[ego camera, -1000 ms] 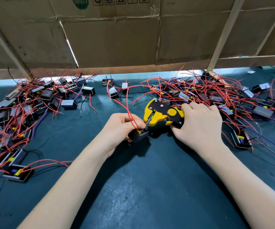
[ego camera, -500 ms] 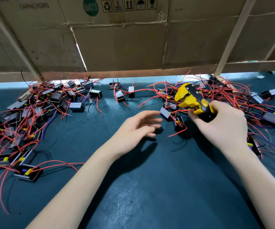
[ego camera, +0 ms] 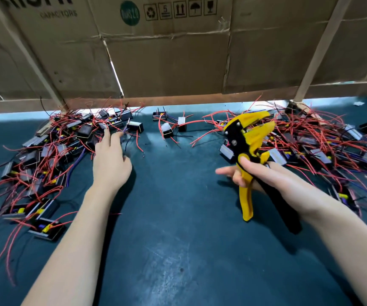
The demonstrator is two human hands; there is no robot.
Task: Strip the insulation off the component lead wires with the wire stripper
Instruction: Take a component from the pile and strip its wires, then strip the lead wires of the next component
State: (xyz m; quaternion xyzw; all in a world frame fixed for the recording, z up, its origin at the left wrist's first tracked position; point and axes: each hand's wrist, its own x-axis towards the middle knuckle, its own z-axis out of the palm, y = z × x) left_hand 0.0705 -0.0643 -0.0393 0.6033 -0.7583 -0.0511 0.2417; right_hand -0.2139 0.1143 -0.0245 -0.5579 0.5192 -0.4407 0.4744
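The right hand [ego camera: 264,173] grips the wire stripper [ego camera: 247,149] by its handles, fingers curled round the yellow handle while the black handle runs back under the palm and along the wrist. The tool is held up off the dark teal desk [ego camera: 178,250], tilted with its head pointing up and away, and the yellow head stands parted with nothing between its two halves. The forefinger of this hand pokes out to the left, past the handle. The left hand [ego camera: 110,160] reaches forward to the near edge of the left pile of components [ego camera: 45,151], its fingers [ego camera: 106,134] straight and slightly spread, holding nothing; the fingertips look to be touching or just short of the red lead wires [ego camera: 131,138] at the pile's edge, though the motion blur there makes contact hard to judge. The left pile is a tangle of small black boxed parts with red leads and a few blue ones. A second, larger heap [ego camera: 323,140] lies to the right, behind and beside the stripper. Between the two heaps, near the back, a few loose components [ego camera: 167,130] sit apart on the desk. A cardboard wall [ego camera: 178,58] with printed handling symbols stands across the back, braced by pale wooden strips [ego camera: 319,49].
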